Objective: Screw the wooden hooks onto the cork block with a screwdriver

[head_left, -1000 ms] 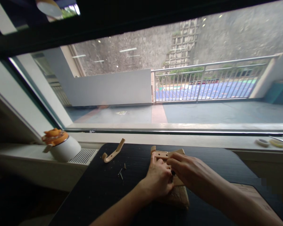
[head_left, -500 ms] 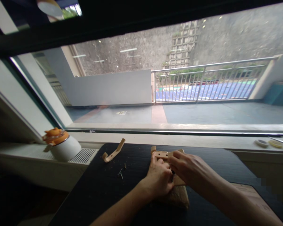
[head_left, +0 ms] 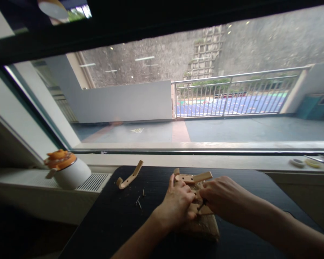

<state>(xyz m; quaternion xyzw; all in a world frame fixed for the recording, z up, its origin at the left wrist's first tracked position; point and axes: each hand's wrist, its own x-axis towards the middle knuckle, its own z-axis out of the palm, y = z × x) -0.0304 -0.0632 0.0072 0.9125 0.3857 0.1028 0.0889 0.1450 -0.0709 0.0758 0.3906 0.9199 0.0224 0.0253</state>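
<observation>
On a dark table (head_left: 118,219) lies a wooden board (head_left: 205,226) with a light wooden hook piece (head_left: 193,177) on its far end. My left hand (head_left: 178,205) is closed and presses down on the board and the wooden parts. My right hand (head_left: 221,198) is closed in a pinch on a small dark item (head_left: 201,205) between the two hands, too small to name. A loose wooden hook (head_left: 129,175) lies on the table to the left. Small screws (head_left: 138,200) lie beside it.
A white pot with an orange lid (head_left: 66,169) stands on the vent sill at the left. Small round items (head_left: 304,163) sit on the sill at the far right. A large window runs right behind the table.
My right hand has shifted a little to the right and down, uncovering more of the wooden hook piece. The view has drifted slightly. My left hand stays on the board.
</observation>
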